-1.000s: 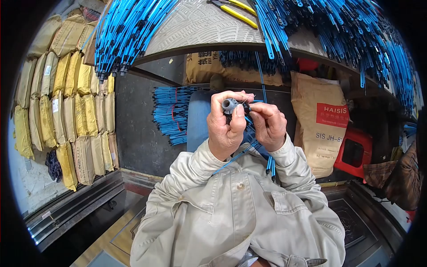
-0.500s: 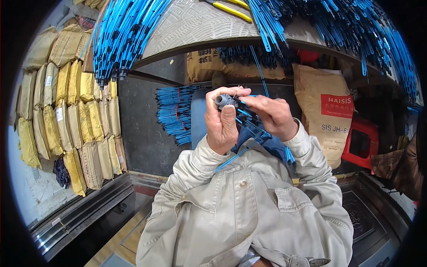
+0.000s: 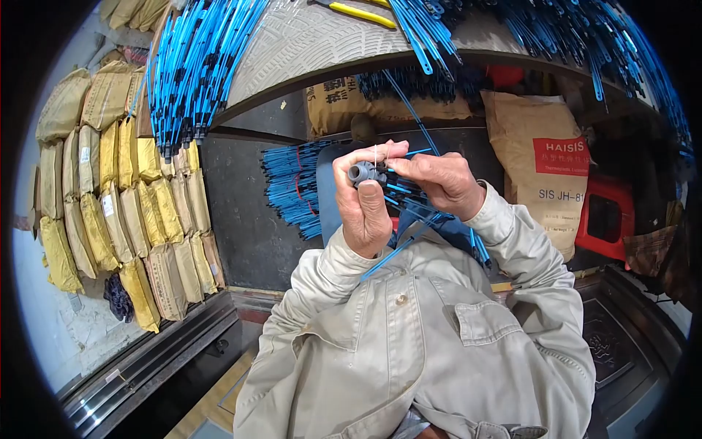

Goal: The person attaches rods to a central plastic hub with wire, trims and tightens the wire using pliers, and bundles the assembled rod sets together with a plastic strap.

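My left hand [image 3: 360, 212] is closed around the end of a bundle of thin blue rods [image 3: 417, 196]. Its dark grey tubular end [image 3: 360, 174] sticks out between my thumb and fingers, and a thin pale strand stands by the fingertips. My right hand [image 3: 444, 184] is just to the right, fingers pinched together against the bundle. Whatever is between those fingertips is too small to make out. The rods fan out below both hands over my lap, partly hidden by them.
Blue rods lie in piles on the worktop [image 3: 307, 36] ahead, beside yellow-handled pliers [image 3: 362, 13]. A red-banded rod stack [image 3: 292, 186] lies at left. A paper sack [image 3: 537, 197] and red stool [image 3: 607, 219] stand at right. Wrapped packages [image 3: 117, 205] line the left wall.
The view has shifted slightly. My right fingertips have come closer to the left fingers, and a pale strand now shows upright at the bundle's end. The left hand keeps its grip.
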